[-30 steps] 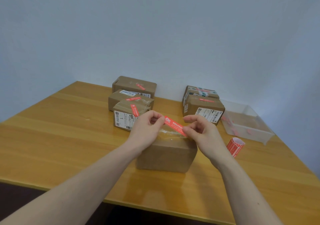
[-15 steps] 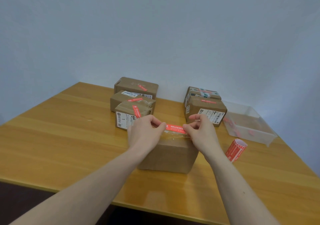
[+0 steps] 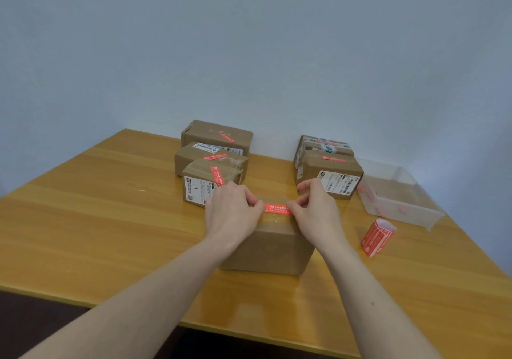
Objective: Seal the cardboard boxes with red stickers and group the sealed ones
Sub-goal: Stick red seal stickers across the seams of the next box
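Left hand (image 3: 232, 212) and right hand (image 3: 315, 209) pinch the ends of one red sticker (image 3: 278, 209) atop the near box (image 3: 268, 248); five stickered boxes (image 3: 213, 162) behind

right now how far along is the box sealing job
Done: five brown cardboard boxes with red stickers stand at the back, three in a left group and two in a right group. In hand: the left hand and right hand hold the ends of a red sticker strip on the near brown cardboard box. Left: press it flat and move that box to a group.
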